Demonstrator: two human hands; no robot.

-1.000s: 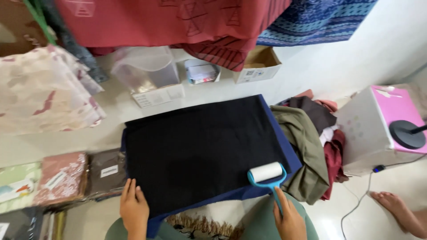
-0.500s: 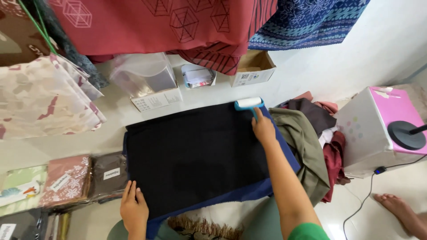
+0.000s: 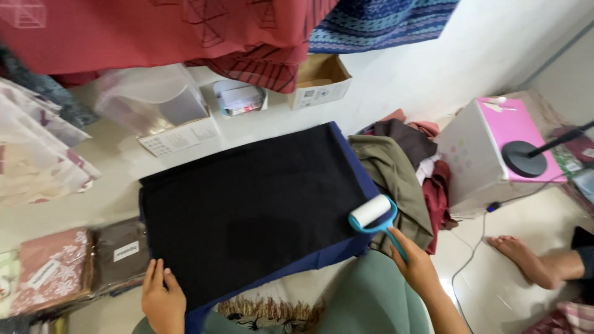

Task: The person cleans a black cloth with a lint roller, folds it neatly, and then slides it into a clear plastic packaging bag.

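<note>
A black cloth (image 3: 253, 204) lies flat over a dark blue layer (image 3: 356, 164) on the floor. My right hand (image 3: 417, 266) grips the blue handle of a lint roller (image 3: 373, 215), whose white roll rests at the cloth's near right edge. My left hand (image 3: 162, 297) lies flat on the cloth's near left corner, fingers spread, pinning it down.
Crumpled olive, brown and red clothes (image 3: 402, 167) are piled right of the cloth. A white box with a pink lid (image 3: 495, 148) carries a black stand base. Another person's bare foot (image 3: 526, 263) is at right. Packaged fabrics (image 3: 74, 263) lie at left; boxes (image 3: 318, 80) and a plastic container (image 3: 151, 102) sit beyond.
My right hand drew the lint roller from the cloth's far right edge back to its near right edge. The left hand stayed pressed on the near left corner.
</note>
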